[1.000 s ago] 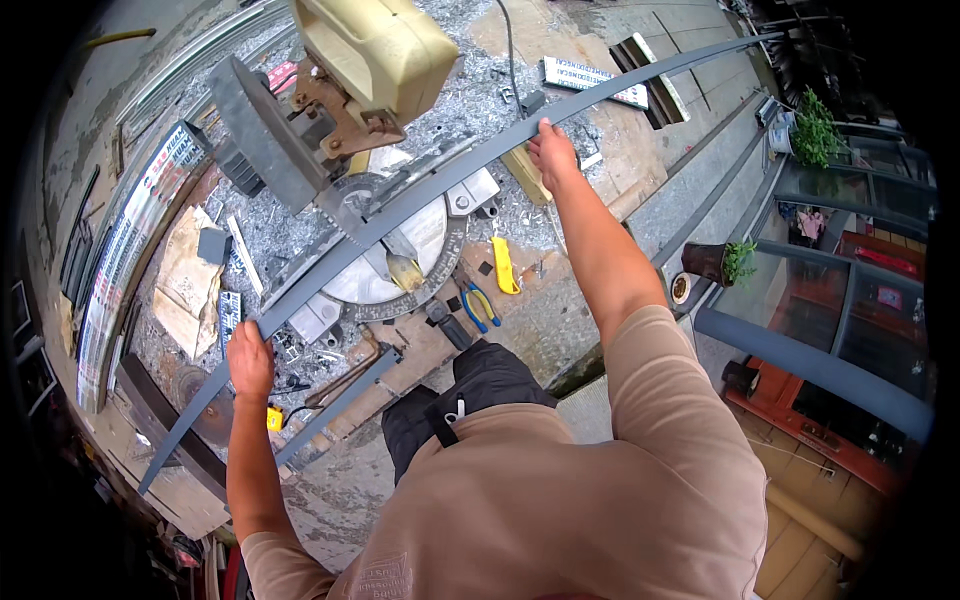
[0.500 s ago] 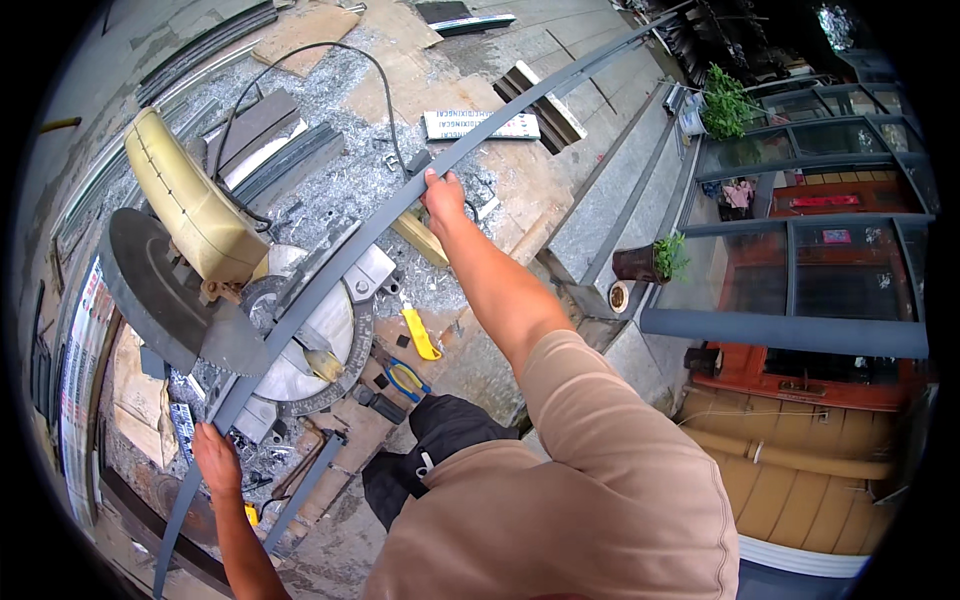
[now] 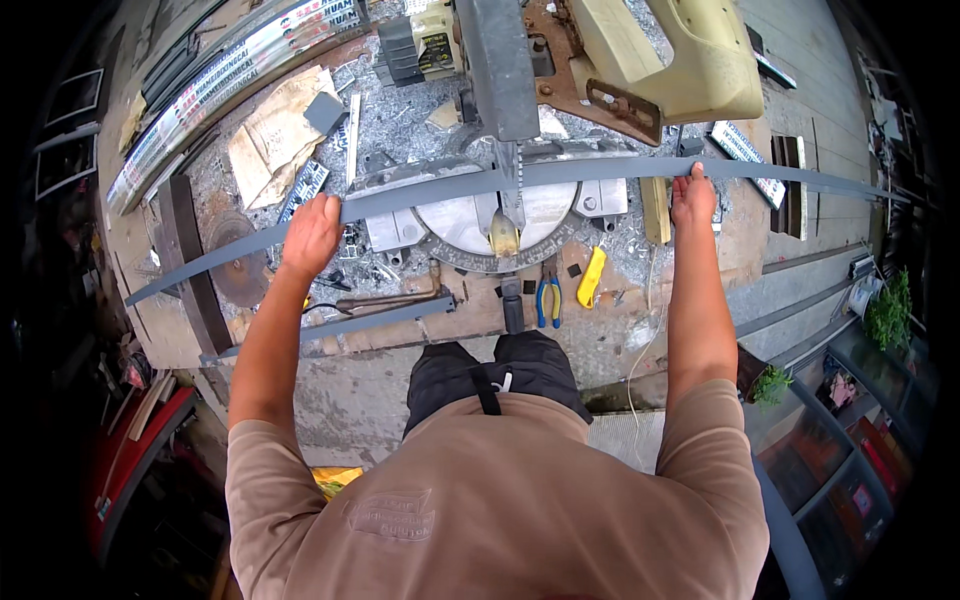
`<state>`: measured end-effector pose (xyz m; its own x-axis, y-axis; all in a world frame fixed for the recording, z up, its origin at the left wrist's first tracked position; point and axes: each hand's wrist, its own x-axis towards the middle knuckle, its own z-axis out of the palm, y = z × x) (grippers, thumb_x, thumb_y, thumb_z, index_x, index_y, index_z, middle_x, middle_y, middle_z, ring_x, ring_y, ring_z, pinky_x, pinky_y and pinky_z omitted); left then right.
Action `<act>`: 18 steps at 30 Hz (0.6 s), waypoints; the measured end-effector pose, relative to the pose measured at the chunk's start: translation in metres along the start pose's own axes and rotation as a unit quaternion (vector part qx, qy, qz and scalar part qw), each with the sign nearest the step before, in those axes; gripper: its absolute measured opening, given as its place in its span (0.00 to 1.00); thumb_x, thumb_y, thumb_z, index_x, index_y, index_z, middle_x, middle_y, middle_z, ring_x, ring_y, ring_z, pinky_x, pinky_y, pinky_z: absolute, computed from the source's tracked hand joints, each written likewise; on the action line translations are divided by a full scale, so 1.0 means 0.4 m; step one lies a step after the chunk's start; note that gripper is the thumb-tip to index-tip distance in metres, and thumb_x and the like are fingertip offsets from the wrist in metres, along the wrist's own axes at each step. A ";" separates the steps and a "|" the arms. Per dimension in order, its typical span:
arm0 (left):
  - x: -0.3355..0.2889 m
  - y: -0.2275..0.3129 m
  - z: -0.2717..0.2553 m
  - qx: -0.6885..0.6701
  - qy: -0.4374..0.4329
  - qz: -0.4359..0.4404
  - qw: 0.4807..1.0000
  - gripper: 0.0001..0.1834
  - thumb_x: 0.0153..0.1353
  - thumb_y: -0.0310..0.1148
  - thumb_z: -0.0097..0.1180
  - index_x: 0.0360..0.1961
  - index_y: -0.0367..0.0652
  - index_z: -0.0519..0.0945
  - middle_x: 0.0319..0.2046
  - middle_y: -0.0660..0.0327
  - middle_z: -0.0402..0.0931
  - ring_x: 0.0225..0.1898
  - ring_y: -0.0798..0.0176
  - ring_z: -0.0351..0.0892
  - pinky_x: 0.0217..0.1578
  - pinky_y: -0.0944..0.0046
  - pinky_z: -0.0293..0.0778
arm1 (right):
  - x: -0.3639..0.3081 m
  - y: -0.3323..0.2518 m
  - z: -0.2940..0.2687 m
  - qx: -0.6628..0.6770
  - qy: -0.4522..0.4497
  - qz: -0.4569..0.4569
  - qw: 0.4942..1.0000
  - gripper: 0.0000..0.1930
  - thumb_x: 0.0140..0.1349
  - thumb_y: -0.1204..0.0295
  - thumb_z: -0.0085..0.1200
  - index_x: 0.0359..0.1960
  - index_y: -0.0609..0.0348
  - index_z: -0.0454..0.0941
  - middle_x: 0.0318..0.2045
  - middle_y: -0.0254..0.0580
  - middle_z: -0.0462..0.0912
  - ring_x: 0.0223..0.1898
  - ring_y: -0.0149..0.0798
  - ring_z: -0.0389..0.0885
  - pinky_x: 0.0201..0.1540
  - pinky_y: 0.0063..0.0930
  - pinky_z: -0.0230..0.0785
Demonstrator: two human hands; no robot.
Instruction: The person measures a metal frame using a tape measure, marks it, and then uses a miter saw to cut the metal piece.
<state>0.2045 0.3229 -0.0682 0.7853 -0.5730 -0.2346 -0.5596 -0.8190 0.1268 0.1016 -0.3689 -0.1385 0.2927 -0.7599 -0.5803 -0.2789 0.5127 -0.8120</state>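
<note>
A long grey metal profile lies crosswise over a mitre saw's round base, its ends reaching far out on both sides. My left hand is closed around it left of the saw. On the right, my right hand grips the same profile, thumb on top, close to a wooden block. Between my hands stands the saw's blade, under a dark guard and beside a cream housing. Whether the blade touches the profile, I cannot tell.
Near me lie a yellow utility knife, blue-handled pliers and a second grey strip. A loose saw disc and dark bar sit at left. Wrapped profiles are behind; metal shavings cover the work surface.
The head view has swung round, so the saw now sits in the middle instead of at left. Both hands still hold the grey profile across the saw.
</note>
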 end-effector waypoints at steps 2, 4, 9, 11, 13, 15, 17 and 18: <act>0.003 0.001 -0.003 0.004 0.002 -0.001 1.000 0.15 0.62 0.30 0.66 0.45 0.40 0.73 0.41 0.49 0.77 0.48 0.42 0.81 0.51 0.44 0.75 | 0.000 0.000 0.000 0.001 0.006 0.000 1.000 0.16 0.81 0.59 0.57 0.62 0.50 0.78 0.48 0.34 0.85 0.44 0.32 0.83 0.50 0.30 0.74; 0.006 -0.003 0.000 0.004 -0.003 0.000 1.000 0.14 0.63 0.30 0.64 0.45 0.40 0.74 0.41 0.49 0.77 0.48 0.42 0.81 0.51 0.44 0.75 | 0.001 -0.003 -0.003 0.000 0.012 0.004 1.000 0.16 0.81 0.59 0.57 0.63 0.51 0.78 0.48 0.34 0.85 0.44 0.33 0.84 0.50 0.30 0.75; 0.006 -0.016 0.001 0.001 0.007 0.012 1.000 0.15 0.62 0.30 0.64 0.46 0.40 0.74 0.42 0.49 0.77 0.48 0.42 0.81 0.52 0.45 0.75 | 0.007 0.007 -0.010 0.013 -0.007 -0.008 1.000 0.15 0.82 0.59 0.55 0.60 0.54 0.75 0.49 0.38 0.86 0.46 0.36 0.85 0.53 0.35 0.75; 0.004 -0.018 0.001 -0.003 0.006 0.009 1.000 0.16 0.62 0.30 0.65 0.46 0.40 0.74 0.42 0.49 0.77 0.48 0.42 0.81 0.52 0.45 0.75 | 0.006 0.007 -0.011 0.007 0.001 -0.007 1.000 0.16 0.82 0.59 0.55 0.60 0.55 0.75 0.50 0.38 0.85 0.46 0.36 0.85 0.54 0.35 0.75; 0.006 -0.014 -0.007 0.002 -0.006 0.002 1.000 0.16 0.62 0.31 0.66 0.47 0.40 0.74 0.42 0.49 0.77 0.49 0.42 0.81 0.53 0.45 0.75 | 0.005 0.014 -0.011 0.009 0.002 -0.008 1.000 0.16 0.82 0.59 0.55 0.60 0.55 0.75 0.50 0.38 0.85 0.47 0.36 0.84 0.55 0.34 0.75; 0.006 -0.012 -0.009 0.007 -0.015 -0.003 1.000 0.17 0.62 0.31 0.66 0.47 0.40 0.74 0.43 0.49 0.78 0.49 0.42 0.81 0.53 0.45 0.75 | 0.005 0.009 -0.011 0.016 -0.004 -0.012 1.000 0.16 0.82 0.59 0.55 0.60 0.55 0.75 0.51 0.39 0.84 0.48 0.36 0.84 0.56 0.34 0.75; 0.003 -0.015 -0.006 0.012 -0.022 -0.005 1.000 0.17 0.62 0.32 0.67 0.47 0.41 0.74 0.43 0.49 0.78 0.49 0.42 0.81 0.53 0.45 0.75 | -0.001 0.011 -0.004 0.015 -0.010 -0.005 1.000 0.15 0.82 0.59 0.55 0.60 0.55 0.75 0.52 0.39 0.84 0.49 0.37 0.83 0.57 0.34 0.74; 0.002 -0.015 -0.004 0.008 -0.024 -0.005 1.000 0.17 0.63 0.32 0.67 0.48 0.41 0.73 0.43 0.49 0.78 0.49 0.42 0.81 0.54 0.45 0.74 | -0.004 0.009 -0.005 0.013 -0.014 -0.005 1.000 0.15 0.82 0.59 0.55 0.59 0.55 0.75 0.51 0.39 0.84 0.49 0.37 0.83 0.57 0.34 0.74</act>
<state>0.2090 0.3271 -0.0674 0.7779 -0.5621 -0.2811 -0.5560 -0.8240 0.1090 0.0983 -0.3668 -0.1404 0.3201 -0.7540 -0.5736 -0.2523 0.5158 -0.8187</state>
